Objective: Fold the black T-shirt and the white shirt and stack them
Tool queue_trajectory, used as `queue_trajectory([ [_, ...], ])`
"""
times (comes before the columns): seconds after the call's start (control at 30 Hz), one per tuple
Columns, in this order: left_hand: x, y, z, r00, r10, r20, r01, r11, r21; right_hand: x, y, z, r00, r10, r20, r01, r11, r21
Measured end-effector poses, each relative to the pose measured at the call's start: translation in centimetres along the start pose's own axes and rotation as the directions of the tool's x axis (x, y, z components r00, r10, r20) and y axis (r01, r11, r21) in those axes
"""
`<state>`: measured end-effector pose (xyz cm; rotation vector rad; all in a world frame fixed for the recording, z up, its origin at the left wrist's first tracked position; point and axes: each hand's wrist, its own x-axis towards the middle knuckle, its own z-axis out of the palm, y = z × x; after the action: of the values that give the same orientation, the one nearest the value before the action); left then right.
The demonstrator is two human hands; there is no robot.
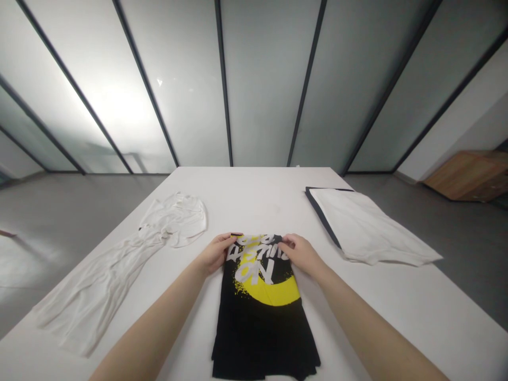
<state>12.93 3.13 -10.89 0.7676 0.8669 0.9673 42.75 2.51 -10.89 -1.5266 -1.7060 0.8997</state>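
Observation:
A black T-shirt point(262, 333) with a yellow and white lettered print lies folded into a narrow strip in front of me, running lengthwise toward my body. My left hand point(218, 252) pinches its far left corner, and my right hand point(299, 253) grips the far right corner. The fingertips of both hands are partly hidden by the cloth. The shirt's near end, with uneven layered edges, rests close to the bottom of the view.
On the left of the white table point(254, 196) lies a crumpled white garment point(170, 219). Flat white clothing point(365, 227) sits on a dark folded piece point(323, 217) at the right. Behind are frosted glass panels point(262, 79); a wooden cabinet point(464, 174) stands far right.

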Motion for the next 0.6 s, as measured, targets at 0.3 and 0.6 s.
queue_trajectory([
  [0.3, -0.4, 0.4, -0.2, 0.96, -0.248, 0.133, 0.246, 0.969, 0.032, -0.4, -0.3, 1.0, 0.899, 0.25, 0.361, -0.439, 0.53, 0.725],
  [0.6, -0.8, 0.1, 0.3, 0.97, -0.223, 0.101, 0.228, 0.973, -0.045, -1.0, 0.5, -0.9, 0.786, 0.132, 0.604, -0.588, 0.463, 0.664],
])
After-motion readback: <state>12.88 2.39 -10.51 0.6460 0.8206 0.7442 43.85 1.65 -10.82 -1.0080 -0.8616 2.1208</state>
